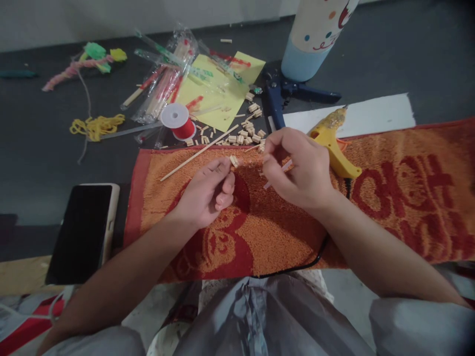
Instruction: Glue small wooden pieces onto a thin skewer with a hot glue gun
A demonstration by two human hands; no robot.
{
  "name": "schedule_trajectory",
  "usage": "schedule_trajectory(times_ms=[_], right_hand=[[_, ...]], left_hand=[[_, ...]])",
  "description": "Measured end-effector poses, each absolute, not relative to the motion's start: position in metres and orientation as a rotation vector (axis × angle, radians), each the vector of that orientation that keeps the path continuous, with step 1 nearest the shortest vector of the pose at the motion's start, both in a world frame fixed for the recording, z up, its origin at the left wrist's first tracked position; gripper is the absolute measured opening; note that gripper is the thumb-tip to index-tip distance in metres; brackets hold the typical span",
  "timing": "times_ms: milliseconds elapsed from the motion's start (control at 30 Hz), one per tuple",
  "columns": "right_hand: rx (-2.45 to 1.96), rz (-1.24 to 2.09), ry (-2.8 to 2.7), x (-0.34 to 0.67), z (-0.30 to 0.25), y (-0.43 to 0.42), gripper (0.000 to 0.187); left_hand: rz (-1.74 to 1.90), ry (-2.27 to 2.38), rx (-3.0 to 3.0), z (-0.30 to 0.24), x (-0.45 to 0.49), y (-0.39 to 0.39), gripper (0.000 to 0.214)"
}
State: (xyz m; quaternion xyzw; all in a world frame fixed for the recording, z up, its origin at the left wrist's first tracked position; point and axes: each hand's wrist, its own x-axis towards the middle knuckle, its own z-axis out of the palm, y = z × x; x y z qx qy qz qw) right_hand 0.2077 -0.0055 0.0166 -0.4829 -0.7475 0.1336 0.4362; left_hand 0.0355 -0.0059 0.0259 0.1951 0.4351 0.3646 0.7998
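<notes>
My left hand (206,193) pinches a small bundle of short cut wooden sticks (234,161) between thumb and index finger, above the orange towel (282,227). Its other fingers are curled. To the right, my right hand (299,168) is closed in a pinch beside the pile of cut stick pieces (247,134); whatever is at its fingertips is too small to make out. Just right of that hand lies a yellow glue gun (336,148). A long thin wooden stick (198,153) rests across the towel's far edge.
Behind the hands are a spool of red thread (183,129), navy hand cutters (274,94), yellow paper (208,109), wrapped sticks (163,94) and a tall bottle (306,54). A phone (79,232) lies at left. A black cord (319,254) crosses the towel.
</notes>
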Motion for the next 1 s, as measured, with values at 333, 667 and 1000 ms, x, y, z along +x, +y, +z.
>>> schedule_trajectory(times_ms=[333, 667, 1000], right_hand=[[-1.163, 0.491, -1.929, 0.212, 0.016, -0.005, 0.019], [-1.009, 0.338, -1.985, 0.203, 0.01, -0.005, 0.008], [-0.979, 0.275, -1.986, 0.199, 0.01, -0.007, 0.009]], left_hand=[[0.762, 0.879, 0.343, 0.027, 0.034, -0.004, 0.027], [0.765, 0.876, 0.376, 0.023, 0.034, -0.006, 0.027], [0.768, 0.915, 0.422, 0.021, 0.037, -0.009, 0.021]])
